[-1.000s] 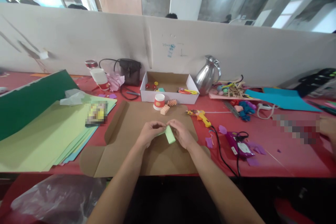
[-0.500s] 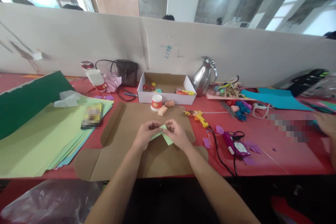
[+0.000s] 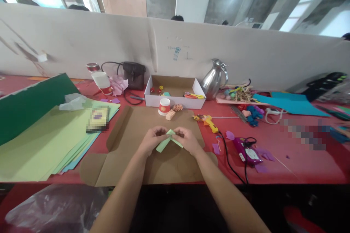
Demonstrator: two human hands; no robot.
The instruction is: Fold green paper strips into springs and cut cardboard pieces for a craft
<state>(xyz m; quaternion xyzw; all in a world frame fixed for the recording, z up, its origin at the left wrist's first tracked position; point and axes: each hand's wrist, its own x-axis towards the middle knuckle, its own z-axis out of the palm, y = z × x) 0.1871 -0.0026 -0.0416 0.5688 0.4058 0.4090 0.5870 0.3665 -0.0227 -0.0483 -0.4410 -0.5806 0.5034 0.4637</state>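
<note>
Your left hand [image 3: 151, 141] and right hand [image 3: 186, 140] each pinch an end of the light green paper strips [image 3: 167, 140], thin matte bands crossed in a shallow V, held low over the flat brown cardboard sheet [image 3: 131, 160]. One strip's long axis slants down-left, the other down-right. Beyond: a pleated orange paper spring [image 3: 170, 114], a red-and-white cup [image 3: 164, 106], a yellow glue gun [image 3: 207, 121] to the right, then a shallow white box [image 3: 175, 99].

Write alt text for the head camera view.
Two bare hands, left hand and right hand, pinch crossed light green paper strips above a flattened brown cardboard sheet on a red table. Around it lie stacked green paper sheets, a yellow glue gun, a white cardboard box and a steel jug.
</note>
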